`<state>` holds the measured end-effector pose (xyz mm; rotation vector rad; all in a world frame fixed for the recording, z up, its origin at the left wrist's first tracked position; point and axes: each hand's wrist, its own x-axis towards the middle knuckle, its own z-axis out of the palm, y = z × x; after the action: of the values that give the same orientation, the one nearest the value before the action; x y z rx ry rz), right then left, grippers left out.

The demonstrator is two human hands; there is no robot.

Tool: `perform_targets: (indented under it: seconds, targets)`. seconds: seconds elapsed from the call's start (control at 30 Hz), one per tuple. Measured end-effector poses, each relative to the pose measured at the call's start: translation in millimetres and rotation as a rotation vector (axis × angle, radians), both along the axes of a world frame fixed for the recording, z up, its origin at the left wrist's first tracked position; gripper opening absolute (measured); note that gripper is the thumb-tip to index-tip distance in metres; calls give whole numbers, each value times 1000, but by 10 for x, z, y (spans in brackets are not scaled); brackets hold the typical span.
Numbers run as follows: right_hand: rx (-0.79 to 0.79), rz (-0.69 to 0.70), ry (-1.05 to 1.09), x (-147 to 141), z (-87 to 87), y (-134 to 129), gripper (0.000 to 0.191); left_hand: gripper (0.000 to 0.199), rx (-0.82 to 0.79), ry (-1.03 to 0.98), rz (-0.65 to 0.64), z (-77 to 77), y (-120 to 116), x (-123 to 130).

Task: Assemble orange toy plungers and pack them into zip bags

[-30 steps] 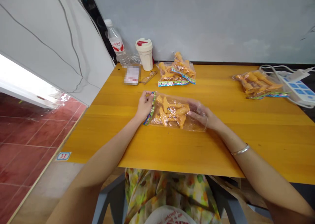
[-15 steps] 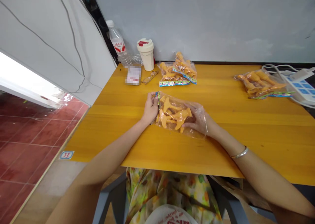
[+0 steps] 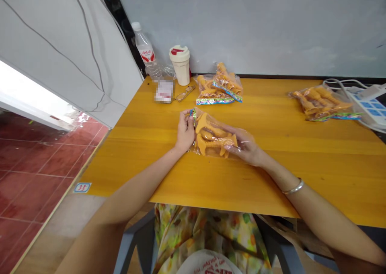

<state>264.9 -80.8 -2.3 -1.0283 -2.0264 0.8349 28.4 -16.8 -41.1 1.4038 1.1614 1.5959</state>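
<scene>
A clear plastic bag of orange toy hammers is held between my two hands above the near part of the table. My left hand pinches the bag's colourful printed end, its fingers closed on it. Around the other end curl the fingers of my right hand, partly seen through the film, gripping the bag and the orange pieces inside. The pieces look hammer-shaped and lie roughly sideways in the bag.
Two similar filled bags lie at the back, and another bag rests at right beside a power strip. A water bottle, a lidded cup, a blurred packet and glasses stand or lie at back left.
The orange pieces have shifted and lie more lined up inside the bag. My right hand has closed in on the bag's right end, whose loose film is now gathered.
</scene>
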Motion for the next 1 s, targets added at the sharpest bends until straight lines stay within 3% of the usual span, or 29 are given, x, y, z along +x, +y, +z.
perform_targets:
  seconds: [0.13, 0.27, 0.47, 0.6, 0.8, 1.0]
  targets:
    - [-160, -80, 42, 24, -50, 20, 75, 37, 59, 15, -4, 19, -42, 28]
    - [-357, -75, 162, 2, -2, 32, 82, 42, 85, 25, 2, 57, -68, 36]
    - [-533, 18, 311, -115, 88, -53, 68, 43, 130, 34, 26, 161, -138, 99]
    - [-486, 6, 296, -141, 38, -99, 73, 43, 129, 24, 16, 201, -171, 123]
    - [-279, 121, 128, -104, 72, -90, 85, 40, 141, -6, 15, 226, -170, 106]
    - [-176, 101, 76, -126, 111, -123, 70, 40, 112, -19, 38, 275, -137, 72]
